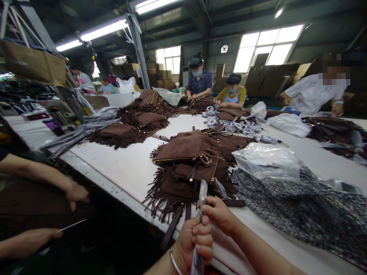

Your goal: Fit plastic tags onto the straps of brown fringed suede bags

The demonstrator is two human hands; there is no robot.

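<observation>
My left hand (195,238), with a bangle at the wrist, is wrapped round a long narrow strip in clear plastic (203,189). Just above it, my right hand (218,214) pinches the same strip between thumb and fingers. The strip stands nearly upright, its lower end hanging below my left fist. What lies inside the plastic I cannot make out clearly. Right behind my hands is a pile of brown fringed bags (186,149) with gold zippers and metal clasps. A dark strap (172,229) hangs over the table's edge beside my left hand.
A black-and-white woven cloth (275,202) and a clear plastic bag (268,158) lie to the right. Grey wrapped coils (233,126) and more brown bags (117,133) cover the white table (100,160). A co-worker's hands (76,194) work close at left; other people stand across.
</observation>
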